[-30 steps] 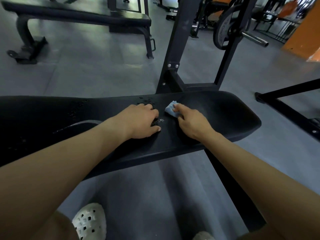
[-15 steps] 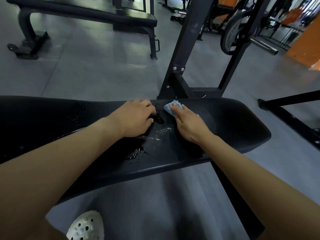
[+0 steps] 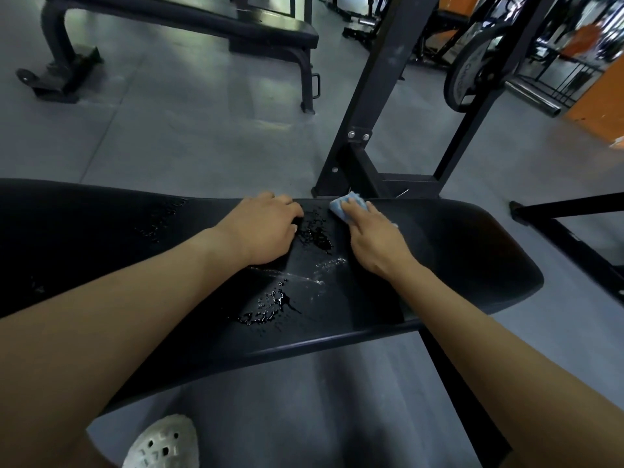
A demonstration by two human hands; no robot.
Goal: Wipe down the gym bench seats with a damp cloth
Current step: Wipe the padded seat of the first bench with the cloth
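Observation:
A long black padded bench seat (image 3: 472, 265) runs across the view, with water droplets and wet streaks (image 3: 270, 305) in its middle. A small blue cloth (image 3: 339, 206) lies at the seat's far edge. My right hand (image 3: 374, 241) presses flat on it with straight fingers and covers most of it. My left hand (image 3: 263, 228) rests on the seat just left of a wet patch, near the far edge. Its fingers are curled under and nothing shows in them.
A black steel rack upright (image 3: 374, 106) rises just behind the seat, with a weight plate (image 3: 472, 72) on a bar at the right. Another black bench (image 3: 189, 21) stands on the grey floor at the back left. My white perforated shoe (image 3: 162, 444) is under the seat.
Both hands have slid away from me toward the seat's far edge, the right one pushing the cloth. Wet streaks and droplets now show on the seat where the hands were.

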